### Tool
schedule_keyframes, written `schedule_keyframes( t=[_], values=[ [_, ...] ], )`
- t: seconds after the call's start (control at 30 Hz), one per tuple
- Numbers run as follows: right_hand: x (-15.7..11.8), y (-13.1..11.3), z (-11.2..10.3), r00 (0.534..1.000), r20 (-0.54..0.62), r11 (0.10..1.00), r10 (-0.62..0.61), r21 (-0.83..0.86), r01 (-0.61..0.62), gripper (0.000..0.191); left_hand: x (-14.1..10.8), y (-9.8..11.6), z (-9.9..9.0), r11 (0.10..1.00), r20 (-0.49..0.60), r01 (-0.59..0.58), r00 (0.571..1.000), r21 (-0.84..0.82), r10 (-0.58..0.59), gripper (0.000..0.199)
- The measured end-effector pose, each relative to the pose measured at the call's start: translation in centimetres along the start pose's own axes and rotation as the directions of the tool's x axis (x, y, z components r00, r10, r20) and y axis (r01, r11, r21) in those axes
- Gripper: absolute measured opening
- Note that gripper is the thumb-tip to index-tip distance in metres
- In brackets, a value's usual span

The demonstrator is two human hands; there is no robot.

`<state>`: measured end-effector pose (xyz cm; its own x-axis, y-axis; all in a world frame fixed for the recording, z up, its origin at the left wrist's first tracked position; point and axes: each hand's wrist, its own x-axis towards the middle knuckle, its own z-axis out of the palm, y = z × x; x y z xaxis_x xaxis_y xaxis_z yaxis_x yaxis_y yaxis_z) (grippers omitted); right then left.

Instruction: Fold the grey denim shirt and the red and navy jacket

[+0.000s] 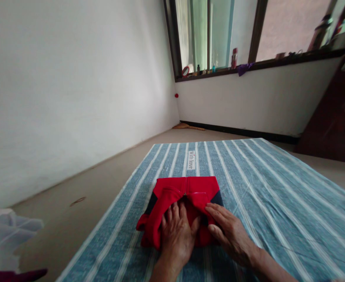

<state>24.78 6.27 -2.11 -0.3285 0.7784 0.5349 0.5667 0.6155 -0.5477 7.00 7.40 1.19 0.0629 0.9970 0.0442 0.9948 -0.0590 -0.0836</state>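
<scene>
A red garment (187,183) with dark blue side panels and a zipper lies folded on a table with a blue and white striped cloth (228,164). My left hand (177,231) rests inside its collar opening, palm down, fingers spread, with the fingertips partly under the red fabric. On the garment's right edge lies my right hand (228,227), its fingers stretched out and touching the collar. Neither hand grips the fabric.
White translucent plastic (8,235) is at the lower left. A windowsill (219,73) holds bottles, a small mirror (186,71) and a purple cloth (244,69). A broom (187,126) lies in the far corner; a dark door (334,105) stands at right.
</scene>
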Motion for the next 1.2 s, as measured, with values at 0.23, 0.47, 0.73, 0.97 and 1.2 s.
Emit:
schedule_keyframes(
  t=[0.23, 0.47, 0.73, 0.97, 1.2],
  values=[
    [-0.01, -0.03, 0.08, 1.000, -0.001, 1.000, 0.009, 0.008, -0.009, 0.045, -0.06, 0.16, -0.30, 1.000, 0.022, 0.009, 1.000, 0.012, -0.009, 0.065],
    [-0.02, -0.21, 0.08, 1.000, -0.020, 1.000, 0.018, 0.019, -0.018, 0.045, -0.13, 0.18, -0.61, 1.000, 0.019, 0.012, 1.000, -0.010, -0.012, 0.063],
    [0.02, -0.15, 0.05, 1.000, -0.003, 1.000, 0.009, 0.017, -0.009, 0.044, -0.08, 0.15, -0.54, 1.000, 0.024, 0.013, 1.000, -0.019, -0.012, 0.063],
    [-0.04, -0.07, 0.15, 1.000, -0.016, 1.000, 0.012, 0.016, -0.012, 0.044, -0.11, 0.22, -0.72, 1.000, 0.017, 0.014, 1.000, -0.020, -0.013, 0.062],
    [-0.02, -0.15, 0.11, 1.000, -0.023, 1.000, 0.008, -0.004, -0.008, 0.043, -0.19, 0.12, -0.40, 1.000, -0.012, 0.003, 1.000, -0.009, -0.003, 0.062]
  ],
)
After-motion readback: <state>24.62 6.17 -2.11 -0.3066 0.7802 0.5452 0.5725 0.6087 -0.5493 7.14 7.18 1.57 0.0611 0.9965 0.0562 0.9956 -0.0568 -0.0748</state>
